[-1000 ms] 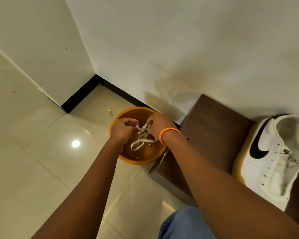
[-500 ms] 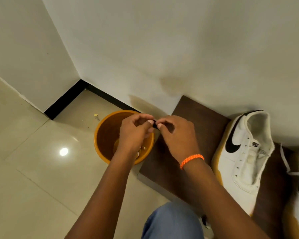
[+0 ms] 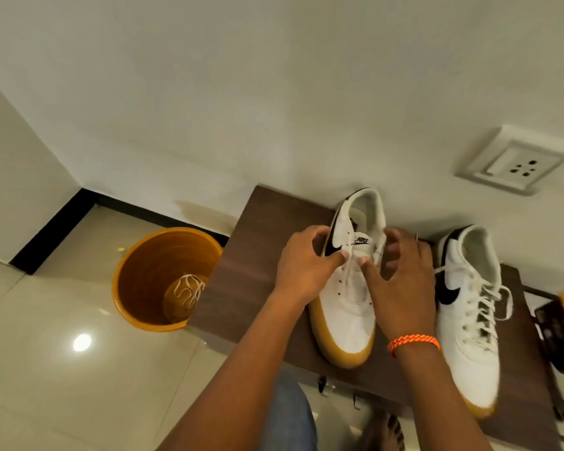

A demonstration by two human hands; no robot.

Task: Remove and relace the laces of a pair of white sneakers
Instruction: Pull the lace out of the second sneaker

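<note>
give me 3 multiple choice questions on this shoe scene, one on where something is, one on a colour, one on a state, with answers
1. Where does the loose white lace lie?
A. on the wooden bench
B. inside the orange bucket
C. on the tiled floor

2. What colour is the band on the wrist of the right hand?
A. orange
B. green
C. black

3. In what state are the two sneakers?
A. both are laced
B. neither is laced
C. the one between the hands has bare eyelets, the other is laced

Answers:
1. B, the lace is coiled at the bottom of the orange bucket beside the bench.
2. A, the braided wristband is bright orange.
3. C, the left sneaker, flanked by the left hand and the right hand, shows empty eyelets, while the right sneaker carries crossed laces.
</note>
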